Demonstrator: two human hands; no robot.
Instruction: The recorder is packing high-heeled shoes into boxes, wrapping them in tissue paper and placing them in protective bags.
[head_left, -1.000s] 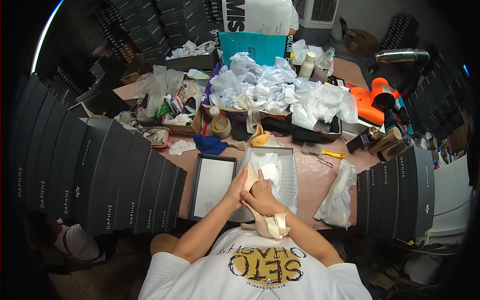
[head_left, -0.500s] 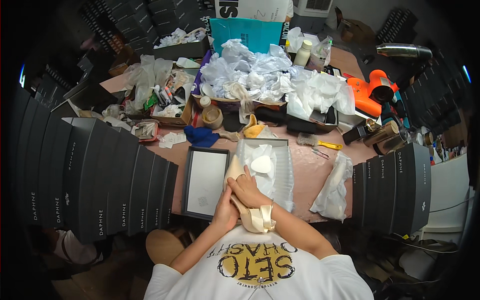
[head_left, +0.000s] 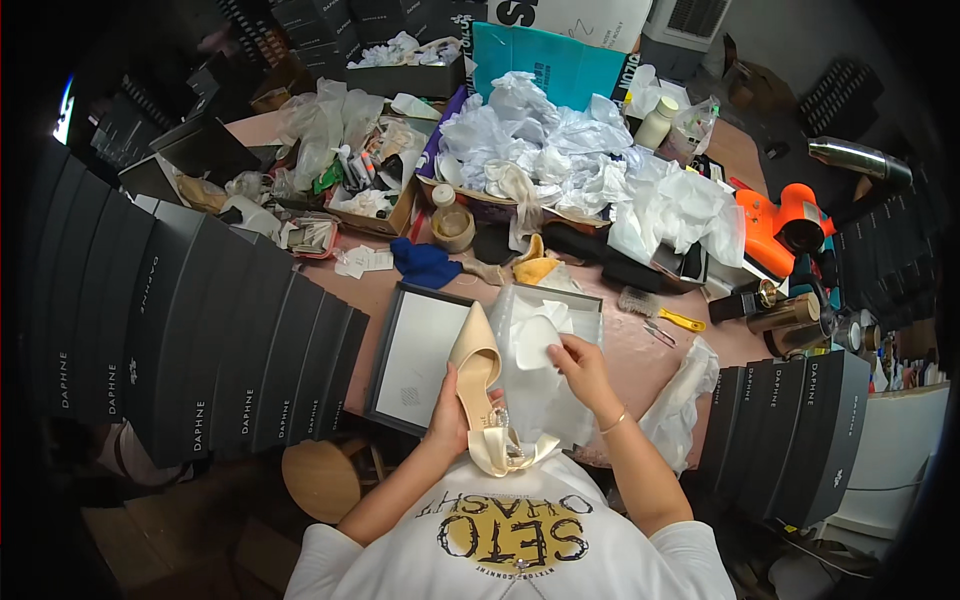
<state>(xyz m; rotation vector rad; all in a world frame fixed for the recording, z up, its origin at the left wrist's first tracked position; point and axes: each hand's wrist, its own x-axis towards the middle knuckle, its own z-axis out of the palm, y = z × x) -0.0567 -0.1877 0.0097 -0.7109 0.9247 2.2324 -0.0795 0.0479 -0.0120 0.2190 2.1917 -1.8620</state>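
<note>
My left hand (head_left: 450, 414) is closed round the side of a cream pointed-toe shoe (head_left: 473, 350), holding it toe away from me near my chest. The shoe has a wide satin ankle strap (head_left: 488, 452) and a sparkling row of stones beside it. Between the thumb and fingers of my right hand (head_left: 584, 370) is a flat white rounded pad (head_left: 536, 344), to the right of the shoe. Under that pad lies an open shoebox (head_left: 560, 292) lined with white tissue paper (head_left: 553, 315). A dark-rimmed box lid (head_left: 418, 345) with a white inside lies left of the shoe.
Dark shoeboxes are stacked at left (head_left: 215, 340) and right (head_left: 790, 420). Behind, crumpled paper (head_left: 540, 140) fills a carton. A yellow-handled brush (head_left: 680, 320), tweezers (head_left: 660, 334), a blue cloth (head_left: 424, 262), a jar (head_left: 453, 226) and an orange heat gun (head_left: 765, 228) lie around the table.
My right hand has left the shoe and picked the white pad up from the tissue in the box. The left hand keeps the shoe, now turned to show its opening.
</note>
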